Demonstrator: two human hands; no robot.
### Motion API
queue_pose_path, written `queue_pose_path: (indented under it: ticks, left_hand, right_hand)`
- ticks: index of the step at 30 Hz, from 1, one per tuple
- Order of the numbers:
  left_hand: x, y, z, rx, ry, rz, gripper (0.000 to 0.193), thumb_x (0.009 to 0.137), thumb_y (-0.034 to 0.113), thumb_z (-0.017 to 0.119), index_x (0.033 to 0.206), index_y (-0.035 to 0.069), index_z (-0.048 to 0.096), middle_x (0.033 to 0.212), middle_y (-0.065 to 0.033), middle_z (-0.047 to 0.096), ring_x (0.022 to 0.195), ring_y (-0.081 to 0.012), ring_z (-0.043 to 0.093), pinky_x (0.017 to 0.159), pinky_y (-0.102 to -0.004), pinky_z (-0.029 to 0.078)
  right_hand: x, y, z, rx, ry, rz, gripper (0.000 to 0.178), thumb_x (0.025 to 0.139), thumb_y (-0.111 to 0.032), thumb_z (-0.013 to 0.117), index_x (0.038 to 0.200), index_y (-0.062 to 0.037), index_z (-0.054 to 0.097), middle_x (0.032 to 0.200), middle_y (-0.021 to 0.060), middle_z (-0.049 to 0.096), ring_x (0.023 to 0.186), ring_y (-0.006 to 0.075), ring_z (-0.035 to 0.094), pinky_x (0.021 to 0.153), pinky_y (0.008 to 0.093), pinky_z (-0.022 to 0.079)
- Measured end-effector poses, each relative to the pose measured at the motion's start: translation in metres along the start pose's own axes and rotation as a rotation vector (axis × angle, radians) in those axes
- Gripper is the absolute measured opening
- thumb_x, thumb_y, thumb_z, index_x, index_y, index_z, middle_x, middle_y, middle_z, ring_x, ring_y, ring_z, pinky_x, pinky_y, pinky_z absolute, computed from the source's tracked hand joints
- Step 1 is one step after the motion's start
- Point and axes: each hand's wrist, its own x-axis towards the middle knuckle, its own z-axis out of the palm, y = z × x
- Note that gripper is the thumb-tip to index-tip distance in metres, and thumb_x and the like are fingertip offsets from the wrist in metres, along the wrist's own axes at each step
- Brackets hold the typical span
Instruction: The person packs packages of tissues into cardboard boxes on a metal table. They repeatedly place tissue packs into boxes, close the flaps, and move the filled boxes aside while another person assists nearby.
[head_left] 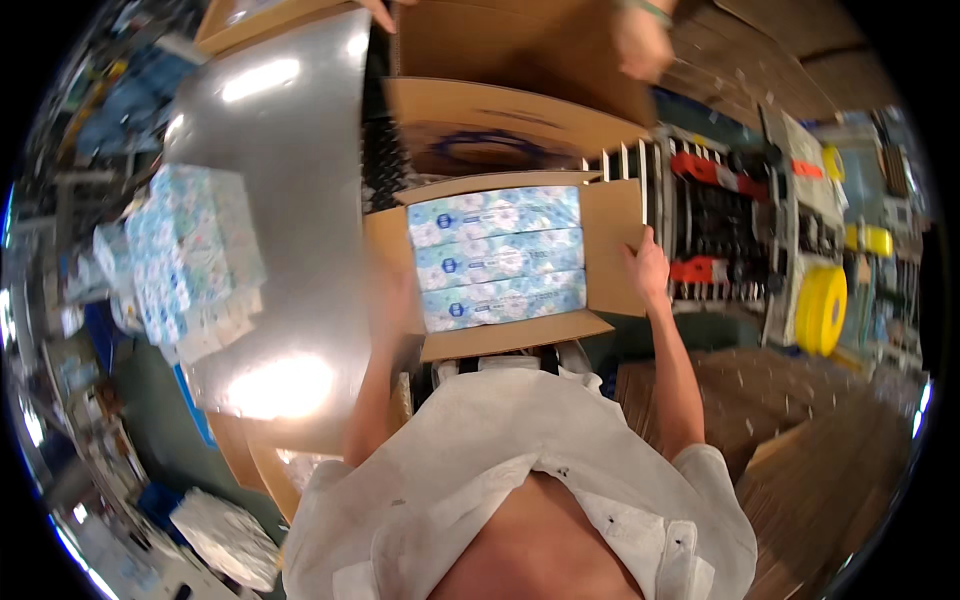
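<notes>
An open cardboard box (614, 250) stands in front of me with its flaps folded outward. Three rows of blue-and-white floral packs (500, 258) fill it, lying side by side. On the right flap's outer edge, my right hand (650, 264) has the cardboard between thumb and fingers. My left hand (392, 298) is at the left flap, smeared by motion, so its fingers cannot be made out.
A shiny metal table (290, 130) is at left, with stacked floral packs (190, 250) along it. Behind my box stands another carton (520, 120); a co-worker's hand (642, 45) is over it. A roller conveyor (650, 165) and a yellow tape roll (822, 310) are at right.
</notes>
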Motion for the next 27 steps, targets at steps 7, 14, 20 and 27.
queue_pose_path:
  ticks: [7, 14, 20, 27]
  left_hand:
    - [0.074, -0.047, -0.009, 0.084, -0.036, 0.046, 0.067, 0.088, 0.043, 0.071, 0.135, -0.001, 0.049, 0.11, -0.0236, 0.069, 0.103, -0.0331, 0.068, 0.087, -0.0387, 0.052]
    - [0.005, 0.1, 0.063, 0.279, -0.509, 0.946, 0.04, 0.093, 0.043, 0.062, 0.116, 0.01, 0.06, 0.119, -0.0093, 0.057, 0.113, -0.0308, 0.057, 0.087, -0.0429, 0.049]
    - [0.047, 0.093, 0.151, 0.504, -0.243, 1.216, 0.065, 0.078, 0.029, 0.081, 0.133, 0.01, 0.053, 0.139, -0.0154, 0.046, 0.131, -0.0379, 0.041, 0.106, -0.0515, 0.035]
    - [0.048, 0.062, 0.182, -0.157, -0.177, 0.644, 0.116, 0.068, 0.028, 0.089, 0.152, -0.004, 0.017, 0.15, -0.0291, 0.035, 0.138, -0.0414, 0.036, 0.113, -0.0462, 0.034]
  right_hand:
    - [-0.039, 0.033, -0.019, 0.039, 0.111, 0.005, 0.03, 0.085, -0.027, 0.066, 0.106, -0.0072, 0.056, 0.085, 0.0221, 0.069, 0.081, 0.0439, 0.066, 0.07, 0.0533, 0.051]
    - [-0.045, 0.0, 0.056, 0.157, -0.456, -0.234, 0.078, 0.089, -0.023, 0.059, 0.153, -0.0011, 0.02, 0.12, 0.0292, 0.058, 0.099, 0.0445, 0.062, 0.087, 0.0492, 0.049]
    - [-0.09, 0.024, 0.009, 0.548, -0.637, -0.287, 0.094, 0.086, -0.052, 0.069, 0.153, -0.0031, 0.024, 0.147, 0.0236, 0.038, 0.126, 0.0369, 0.049, 0.102, 0.0445, 0.044]
    - [-0.07, 0.054, 0.029, 0.884, -0.673, -0.016, 0.081, 0.086, -0.052, 0.069, 0.142, -0.0008, 0.042, 0.14, 0.0222, 0.041, 0.129, 0.033, 0.044, 0.108, 0.039, 0.039]
